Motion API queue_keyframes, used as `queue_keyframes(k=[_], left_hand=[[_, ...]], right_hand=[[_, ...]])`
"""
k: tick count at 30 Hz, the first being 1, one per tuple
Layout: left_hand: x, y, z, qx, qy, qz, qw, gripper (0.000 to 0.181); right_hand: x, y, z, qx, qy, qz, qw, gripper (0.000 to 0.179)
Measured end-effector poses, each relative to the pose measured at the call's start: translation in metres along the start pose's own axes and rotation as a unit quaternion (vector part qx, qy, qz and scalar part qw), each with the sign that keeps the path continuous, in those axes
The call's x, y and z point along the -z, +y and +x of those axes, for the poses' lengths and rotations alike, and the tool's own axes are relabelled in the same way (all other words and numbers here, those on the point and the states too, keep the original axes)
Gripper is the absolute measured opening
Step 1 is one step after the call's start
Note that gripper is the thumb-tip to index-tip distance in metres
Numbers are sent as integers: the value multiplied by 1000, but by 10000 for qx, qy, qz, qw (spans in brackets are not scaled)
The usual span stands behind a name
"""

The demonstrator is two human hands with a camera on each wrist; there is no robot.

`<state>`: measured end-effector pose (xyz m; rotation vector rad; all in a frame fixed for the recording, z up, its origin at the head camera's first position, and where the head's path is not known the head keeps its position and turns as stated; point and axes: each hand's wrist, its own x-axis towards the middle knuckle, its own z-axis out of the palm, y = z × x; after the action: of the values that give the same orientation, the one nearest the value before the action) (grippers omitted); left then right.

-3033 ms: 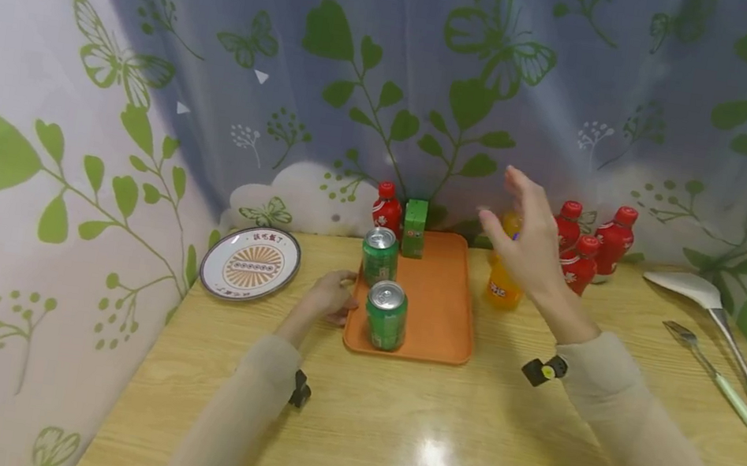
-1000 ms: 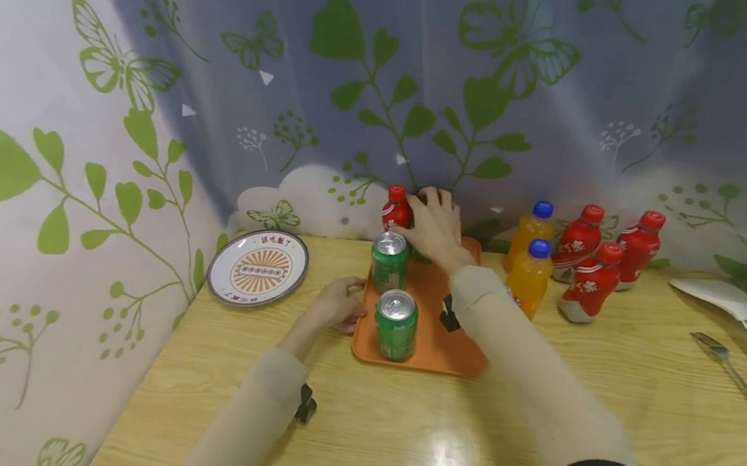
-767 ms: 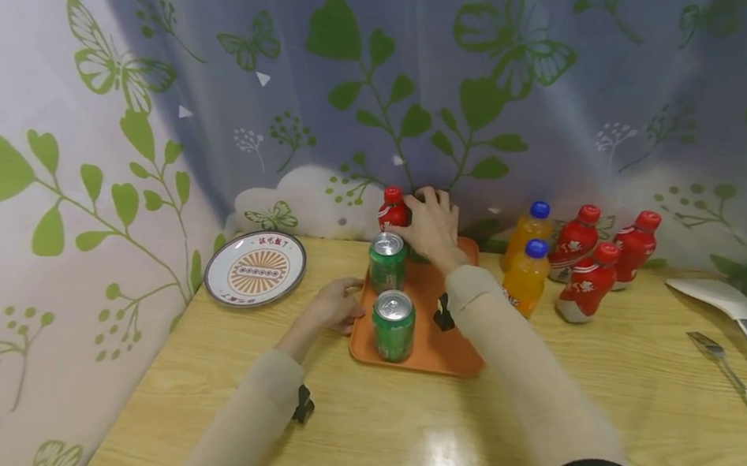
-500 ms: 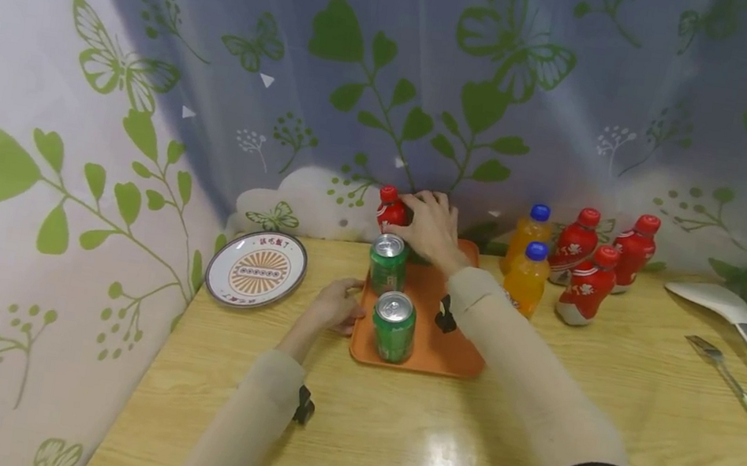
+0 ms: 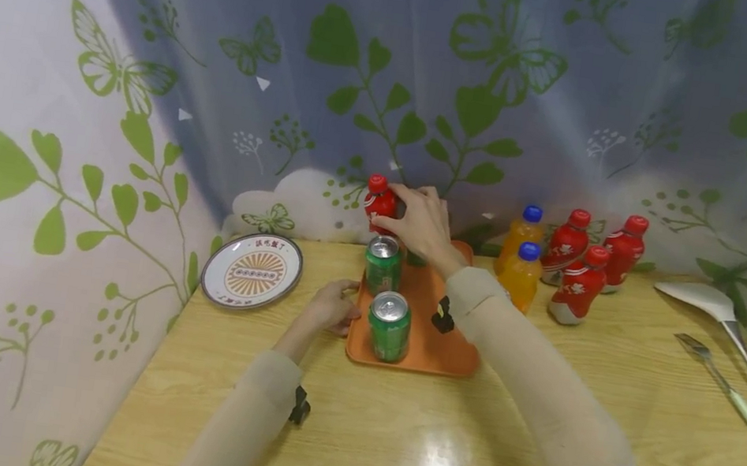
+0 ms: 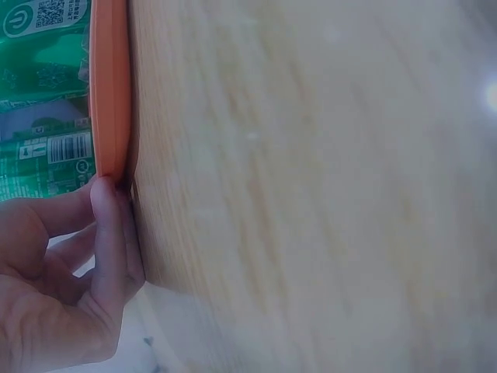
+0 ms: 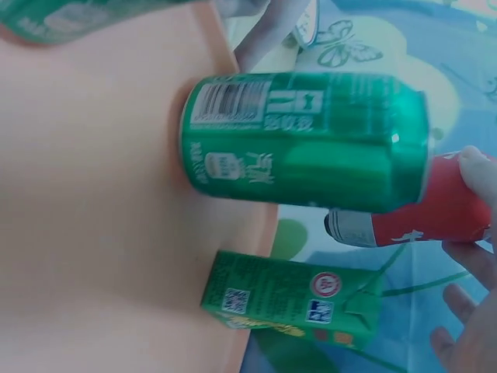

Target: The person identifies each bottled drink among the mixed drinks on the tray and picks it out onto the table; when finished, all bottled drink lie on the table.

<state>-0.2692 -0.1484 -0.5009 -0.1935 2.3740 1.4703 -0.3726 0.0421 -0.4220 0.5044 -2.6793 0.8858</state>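
Observation:
At the back left of the orange tray (image 5: pixel 439 350), my right hand (image 5: pixel 421 224) grips a small red bottle (image 5: pixel 379 203) between thumb and fingers. The right wrist view shows the bottle's dark base tilted, beyond a green can (image 7: pixel 303 140) and a green drink carton (image 7: pixel 287 299). In the head view that hand mostly hides the carton. My left hand (image 5: pixel 332 305) pinches the tray's left rim, its thumb and finger meeting at the orange edge (image 6: pixel 111 93) in the left wrist view. Two green cans, the rear (image 5: pixel 382 270) and the front (image 5: pixel 390 329), stand upright on the tray's left side.
A patterned plate (image 5: pixel 252 270) leans at the back left, near the curtain. Right of the tray stand two orange-drink bottles (image 5: pixel 520 277) and several red bottles (image 5: pixel 579 287). Farther right lie a fork (image 5: pixel 727 390) and a white-handled serving spoon (image 5: pixel 735 332).
Since three seconds ago, my right hand has come left from near the orange bottles to the red bottle. Lately the bottle has shifted slightly up and left in it. My left hand stays at the rim.

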Motion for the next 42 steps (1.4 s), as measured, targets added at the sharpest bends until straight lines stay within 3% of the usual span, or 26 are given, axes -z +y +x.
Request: queue_keyframes(k=[14,24,32,42], left_hand=[[1,-2,1,-81,16,128,9999,67],[2,-1,0,-32,-128,43,9999,70],[1,-2,0,-49,-10,96,9999,69],[1,-3,0,-16,-2,64,10000,67]], right_hand=[[29,-14,-14,23,258,624,9977,72],[55,-20,-25,-178,505,1180,9916,69],[72,-19,-38,-485,465,2251,9720,69],[91,-14,-54,-720,-114,3487,9344,70]])
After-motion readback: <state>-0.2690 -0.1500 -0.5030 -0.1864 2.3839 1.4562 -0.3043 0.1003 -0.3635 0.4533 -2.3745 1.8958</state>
